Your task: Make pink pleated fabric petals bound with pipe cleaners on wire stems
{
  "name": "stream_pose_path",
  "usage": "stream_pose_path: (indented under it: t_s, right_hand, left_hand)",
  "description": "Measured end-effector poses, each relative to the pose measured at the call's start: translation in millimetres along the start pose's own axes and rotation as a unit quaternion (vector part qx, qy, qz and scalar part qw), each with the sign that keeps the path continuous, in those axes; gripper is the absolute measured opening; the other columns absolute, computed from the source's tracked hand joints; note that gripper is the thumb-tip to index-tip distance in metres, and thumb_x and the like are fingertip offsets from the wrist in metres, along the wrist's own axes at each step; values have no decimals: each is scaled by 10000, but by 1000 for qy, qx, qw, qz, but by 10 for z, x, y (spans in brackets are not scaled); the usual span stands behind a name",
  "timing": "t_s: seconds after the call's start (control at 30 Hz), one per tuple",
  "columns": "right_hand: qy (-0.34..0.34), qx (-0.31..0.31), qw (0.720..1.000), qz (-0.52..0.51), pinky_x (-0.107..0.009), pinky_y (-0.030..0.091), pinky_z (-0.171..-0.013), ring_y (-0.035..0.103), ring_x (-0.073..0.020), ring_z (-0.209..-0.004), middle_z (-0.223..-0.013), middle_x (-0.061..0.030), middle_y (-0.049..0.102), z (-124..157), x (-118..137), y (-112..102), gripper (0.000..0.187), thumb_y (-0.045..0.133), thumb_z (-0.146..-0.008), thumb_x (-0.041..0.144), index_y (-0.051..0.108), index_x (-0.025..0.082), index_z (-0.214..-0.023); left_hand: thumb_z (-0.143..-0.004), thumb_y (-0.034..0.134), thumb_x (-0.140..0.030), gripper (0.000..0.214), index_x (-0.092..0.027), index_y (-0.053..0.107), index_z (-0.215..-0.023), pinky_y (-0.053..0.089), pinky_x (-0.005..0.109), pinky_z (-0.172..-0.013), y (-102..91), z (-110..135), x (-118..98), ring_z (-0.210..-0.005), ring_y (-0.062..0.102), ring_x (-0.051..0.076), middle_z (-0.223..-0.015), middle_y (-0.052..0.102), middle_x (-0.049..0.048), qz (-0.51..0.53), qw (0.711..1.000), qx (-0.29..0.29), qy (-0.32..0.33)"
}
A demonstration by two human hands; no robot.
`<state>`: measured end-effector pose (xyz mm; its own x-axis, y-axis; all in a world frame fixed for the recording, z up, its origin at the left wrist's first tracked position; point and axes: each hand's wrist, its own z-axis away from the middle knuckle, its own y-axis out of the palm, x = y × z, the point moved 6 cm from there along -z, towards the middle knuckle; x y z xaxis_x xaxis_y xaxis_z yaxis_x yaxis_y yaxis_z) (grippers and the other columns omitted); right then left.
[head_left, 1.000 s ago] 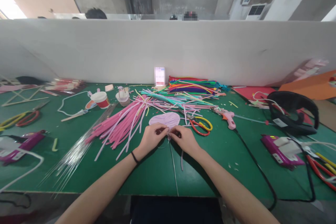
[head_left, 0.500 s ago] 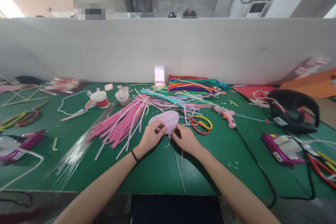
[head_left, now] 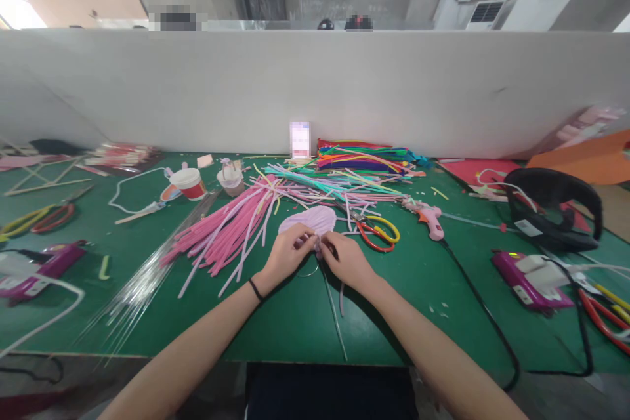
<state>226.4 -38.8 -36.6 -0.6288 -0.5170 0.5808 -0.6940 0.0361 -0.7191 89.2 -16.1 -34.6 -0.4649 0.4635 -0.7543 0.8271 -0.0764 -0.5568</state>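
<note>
A pale lilac heart-like shape of side-by-side pipe cleaners (head_left: pixel 310 216) lies between my hands over the green table. My left hand (head_left: pixel 290 251) pinches its lower edge with thumb and forefinger. Close beside it, my right hand (head_left: pixel 347 257) pinches the same lower end, its fingertips nearly touching the left ones. The exact grip is hidden by the fingers. A thin pale stem (head_left: pixel 336 318) runs down from there toward the table's front edge, with a short lilac strand (head_left: pixel 342 298) beside it. Scissors with red and yellow handles (head_left: pixel 378 233) rest right of the shape.
Pink pipe cleaners (head_left: pixel 221 226) fan out at left, beside clear thin rods (head_left: pixel 147 282). Coloured pipe cleaners (head_left: pixel 364 159) are piled at the back near a phone (head_left: pixel 300 140). A pink glue gun (head_left: pixel 433 220), a black headband-like device (head_left: pixel 522 203) and a purple power strip (head_left: pixel 529 282) lie right.
My left fingertips have shifted slightly right, toward the right fingertips at the lower end of the lilac shape. The right hand has barely moved.
</note>
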Motion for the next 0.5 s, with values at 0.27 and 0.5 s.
stream_pose_path:
  t_s: [0.27, 0.5]
  right_hand:
    - [6, 3, 1000, 2, -256, 379, -679, 540, -149, -706, -781, -25, 611, 0, 2, 11, 158, 444, -928, 226, 514, 200, -790]
    - [11, 10, 1000, -2, -254, 396, -709, 558, -152, -744, -815, -34, 618, 5, -18, 35, 149, 442, -941, 227, 541, 197, -833]
  left_hand:
    - [-874, 545, -348, 195, -191, 661, -861, 489, 211, -586, -6, -4, -45, -674, 621, 127, -792, 686, 15, 0, 1000, 1, 2]
    - [-858, 571, -359, 207, -184, 667, -916, 515, 222, -586, 1, -16, -11, -664, 637, 138, -799, 688, 25, 46, 999, 5, -19]
